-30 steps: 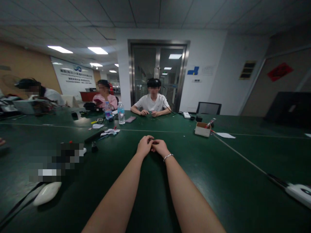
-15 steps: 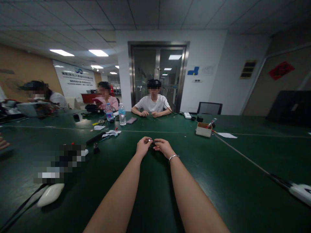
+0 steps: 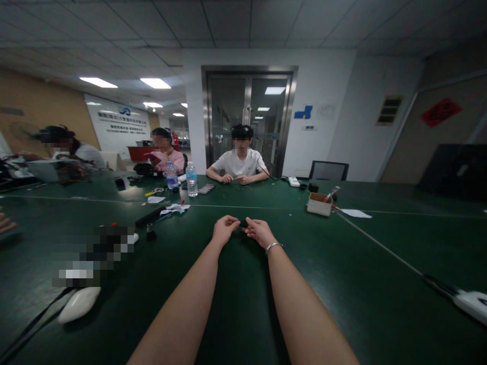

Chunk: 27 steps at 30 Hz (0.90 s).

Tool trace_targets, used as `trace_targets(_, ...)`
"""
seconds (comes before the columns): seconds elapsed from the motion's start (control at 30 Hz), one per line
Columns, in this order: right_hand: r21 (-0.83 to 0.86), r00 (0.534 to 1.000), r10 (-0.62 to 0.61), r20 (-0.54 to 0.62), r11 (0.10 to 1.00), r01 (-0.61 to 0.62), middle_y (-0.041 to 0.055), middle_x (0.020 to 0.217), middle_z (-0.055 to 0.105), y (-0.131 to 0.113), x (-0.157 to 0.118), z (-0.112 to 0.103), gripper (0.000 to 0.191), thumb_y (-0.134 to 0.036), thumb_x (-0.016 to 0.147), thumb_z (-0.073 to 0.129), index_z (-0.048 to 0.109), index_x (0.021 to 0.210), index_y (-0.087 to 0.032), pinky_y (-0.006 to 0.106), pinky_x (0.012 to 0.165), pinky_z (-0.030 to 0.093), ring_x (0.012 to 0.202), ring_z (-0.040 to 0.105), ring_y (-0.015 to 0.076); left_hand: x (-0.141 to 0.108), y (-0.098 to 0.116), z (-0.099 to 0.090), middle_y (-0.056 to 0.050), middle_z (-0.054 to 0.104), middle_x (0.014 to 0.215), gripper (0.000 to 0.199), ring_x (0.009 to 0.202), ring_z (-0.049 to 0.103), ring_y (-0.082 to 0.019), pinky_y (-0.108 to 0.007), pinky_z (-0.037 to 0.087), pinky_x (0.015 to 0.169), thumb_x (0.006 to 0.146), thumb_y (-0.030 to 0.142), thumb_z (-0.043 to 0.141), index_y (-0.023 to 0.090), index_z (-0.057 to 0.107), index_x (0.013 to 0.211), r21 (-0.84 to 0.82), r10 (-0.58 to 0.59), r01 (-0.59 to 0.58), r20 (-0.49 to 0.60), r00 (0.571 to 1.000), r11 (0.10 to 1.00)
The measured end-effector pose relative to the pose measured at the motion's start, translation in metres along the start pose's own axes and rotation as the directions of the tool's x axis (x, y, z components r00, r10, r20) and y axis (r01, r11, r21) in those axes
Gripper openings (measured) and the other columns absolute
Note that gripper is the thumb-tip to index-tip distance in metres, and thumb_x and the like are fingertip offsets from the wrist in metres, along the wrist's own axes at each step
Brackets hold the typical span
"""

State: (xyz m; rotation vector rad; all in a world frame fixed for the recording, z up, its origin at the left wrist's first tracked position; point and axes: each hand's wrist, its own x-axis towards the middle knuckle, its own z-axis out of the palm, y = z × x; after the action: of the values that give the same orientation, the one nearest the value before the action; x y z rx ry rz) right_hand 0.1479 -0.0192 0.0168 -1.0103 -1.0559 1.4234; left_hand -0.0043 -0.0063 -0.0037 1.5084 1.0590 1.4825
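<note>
Both my arms reach forward over the green tabletop. Between my fingertips is a small black object (image 3: 243,223), too small and dark for me to tell its kind. My left hand (image 3: 224,229) pinches its left side with thumb and forefinger. From the right, my right hand (image 3: 261,232) grips it with curled fingers, and a silvery bracelet (image 3: 274,247) circles that wrist. The fingers hide part of the object.
A small open box (image 3: 319,205) with a few items stands at right, beside a long cable (image 3: 380,244). Bottles (image 3: 192,180) and papers lie left of centre. A white rounded item (image 3: 79,305) is near left. Across the table sits a person (image 3: 240,162); others sit further left.
More of the black object now shows between my hands, and a bright glint near my left fingertips is gone. My hands have spread very slightly apart.
</note>
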Motion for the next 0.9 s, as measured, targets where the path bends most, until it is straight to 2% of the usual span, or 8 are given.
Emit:
trace_targets(0.17,-0.043,1.0,-0.017,-0.01,0.999,0.016,0.0052,0.052,0.061,0.0012,0.0008,0.0009,0.023,-0.027,0.084,0.063,0.055,0.069,-0.011,0.015,0.041,0.047,0.042,0.057,0.0083,-0.0003,0.0002,-0.0001,-0.004,0.066,0.068,0.024,0.065,0.062,-0.015,-0.027,0.048,0.062,0.068,0.036,0.069,0.015,0.064,0.078,0.077,-0.016,0.015,0.009,1.0,0.997)
trace_targets(0.43,-0.042,0.998,-0.055,0.036,0.997,0.057,0.0033,0.048,0.058,0.0059,0.0052,-0.001,0.021,-0.025,0.081,0.066,0.058,0.069,-0.01,0.015,0.041,0.046,0.04,0.054,0.0072,0.0022,-0.0041,0.0008,-0.004,0.066,0.065,0.024,0.059,0.06,-0.014,-0.025,0.044,0.057,0.072,0.038,0.064,0.015,0.062,0.076,0.14,-0.086,0.08,0.032,0.996,0.987)
trace_targets(0.6,0.013,0.996,-0.075,0.047,0.997,0.074,0.0035,0.058,0.063,0.0057,0.0035,-0.0015,0.007,-0.014,0.078,0.067,0.062,0.079,-0.009,0.015,0.044,0.048,0.047,0.06,0.0082,0.0026,-0.005,-0.0006,-0.005,0.066,0.064,0.029,0.057,0.059,-0.014,-0.025,0.044,0.056,0.074,0.044,0.061,0.015,0.063,0.073,0.195,-0.091,0.086,0.016,0.996,0.977)
trace_targets(0.7,0.025,0.994,-0.086,0.062,0.996,0.084,0.0025,0.064,0.064,0.0057,0.0034,-0.0026,0.009,-0.01,0.076,0.068,0.064,0.084,-0.01,0.014,0.043,0.047,0.049,0.06,0.007,0.0023,-0.004,-0.0013,-0.005,0.065,0.063,0.032,0.057,0.058,-0.014,-0.025,0.044,0.056,0.076,0.046,0.057,0.015,0.063,0.072,0.226,-0.098,0.09,0.024,0.995,0.97)
trace_targets(0.9,0.007,0.998,-0.061,0.034,0.998,0.061,0.0059,0.062,0.065,0.0055,0.0052,-0.0019,0.008,-0.015,0.081,0.063,0.063,0.081,-0.007,0.012,0.041,0.044,0.045,0.056,0.0054,0.0012,-0.0012,0.0014,-0.003,0.064,0.065,0.025,0.06,0.059,-0.014,-0.024,0.044,0.056,0.077,0.039,0.057,0.015,0.062,0.078,0.163,-0.049,0.046,0.015,0.999,0.986)
